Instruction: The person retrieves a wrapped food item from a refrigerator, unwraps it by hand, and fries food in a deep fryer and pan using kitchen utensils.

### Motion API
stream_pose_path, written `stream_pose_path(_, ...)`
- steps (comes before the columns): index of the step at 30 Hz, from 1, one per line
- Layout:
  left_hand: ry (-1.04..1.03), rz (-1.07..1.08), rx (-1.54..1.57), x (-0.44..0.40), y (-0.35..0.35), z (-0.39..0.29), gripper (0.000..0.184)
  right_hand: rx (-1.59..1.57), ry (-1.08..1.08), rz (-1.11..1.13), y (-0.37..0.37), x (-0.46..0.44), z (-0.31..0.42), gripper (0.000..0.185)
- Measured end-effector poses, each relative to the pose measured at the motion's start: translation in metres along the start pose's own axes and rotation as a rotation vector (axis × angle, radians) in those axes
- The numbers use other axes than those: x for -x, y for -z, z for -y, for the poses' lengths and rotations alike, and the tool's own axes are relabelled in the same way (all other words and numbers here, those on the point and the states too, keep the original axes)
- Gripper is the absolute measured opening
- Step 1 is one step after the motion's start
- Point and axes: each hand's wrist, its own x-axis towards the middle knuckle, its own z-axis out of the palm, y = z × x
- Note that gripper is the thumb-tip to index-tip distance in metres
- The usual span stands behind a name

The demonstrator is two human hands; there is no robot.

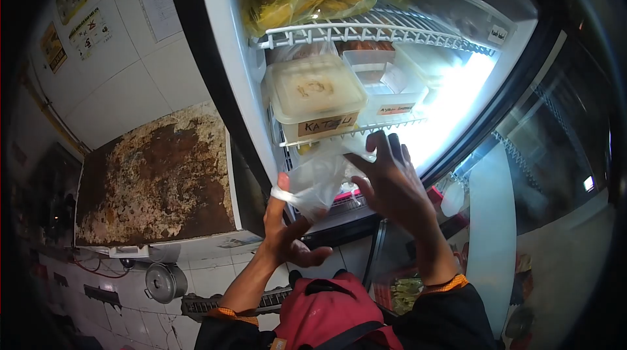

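The left hand (292,235) has its fingers apart, with one finger raised against the rolled edge of a thin clear plastic bag (318,177). The bag spans the space to the right hand (397,186), whose fingers are also spread, one reaching to the far side of the bag; whether it presses on the film cannot be told. The thumb of the left hand points toward the right hand, below the bag.

Just beyond the bag and the hands is the lower wire shelf (356,133). On it, ahead of the left hand, sits a lidded plastic container (317,88) with a handwritten label, its front close to the shelf's front edge. Beside it, ahead of the right hand, stands an open plastic box (394,100), also labelled. Farther up, the upper wire shelf (366,35) crosses above both, carrying a bag of yellow contents (320,2).

To the left of the left hand runs the dark edge of the fridge (219,79), with a worn, stained panel (157,180) past it. To the right of the right hand, the other dark edge slants by, leaving some room between. Below the hands are a red apron (333,314) and, lower left, a metal pot (165,283).
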Motion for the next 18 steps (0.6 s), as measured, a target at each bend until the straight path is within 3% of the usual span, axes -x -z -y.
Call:
stream_pose_path(2,0.023,0.029,-0.010,0.006,0.000,0.001,0.053,0.017,0.233,-0.040,0.001,-0.001,0.013,0.045)
stream_pose_path(3,0.001,0.014,0.032,0.006,-0.001,0.002,0.052,-0.262,0.359,0.044,-0.004,-0.007,0.012,0.039)
stream_pose_path(4,-0.019,0.001,0.077,0.006,-0.003,0.001,0.050,-0.483,0.364,0.086,-0.025,-0.014,0.006,0.037)
stream_pose_path(6,-0.055,0.002,0.050,-0.002,-0.005,-0.003,0.048,-0.541,0.271,0.170,-0.046,-0.028,-0.004,0.034)
stream_pose_path(8,-0.126,0.033,0.090,-0.004,-0.007,-0.003,0.049,-0.075,0.119,0.498,-0.060,-0.047,-0.019,0.021)
stream_pose_path(10,-0.116,0.019,0.130,-0.006,-0.013,-0.010,0.045,-0.155,-0.096,0.485,-0.078,-0.049,-0.037,0.016)
stream_pose_path(12,-0.207,0.176,-0.021,-0.016,-0.013,-0.018,0.039,0.054,0.118,0.525,-0.089,-0.069,-0.054,0.023)
stream_pose_path(18,-0.183,0.191,0.103,-0.017,-0.028,-0.022,0.038,-0.109,0.206,0.363,-0.112,-0.072,-0.093,0.032)
